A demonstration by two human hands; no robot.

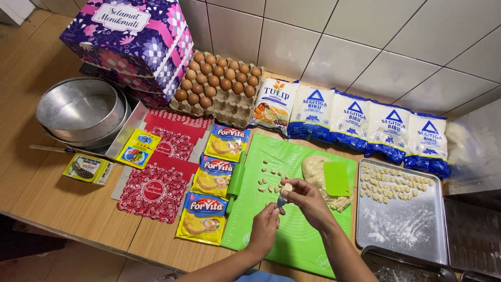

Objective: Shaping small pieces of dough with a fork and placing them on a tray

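Right hand (308, 197) fingers pinch a soft, light dough piece (287, 186); left hand (266, 225) fingers clamp a small tool (282, 200); likely sticky, hold gently by the sides.

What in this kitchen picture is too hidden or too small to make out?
- Tool in left hand: too small to identify, head view.
- Dough lump: partly covered by green scraper and right hand.
- Dark tray: cut off by bottom edge.
- Round pan: its inside bottom blurred by glare.

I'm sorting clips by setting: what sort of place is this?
Likely a home kitchen set up for baking: a tiled wall, a tray of eggs, flour bags and dough on a green mat.
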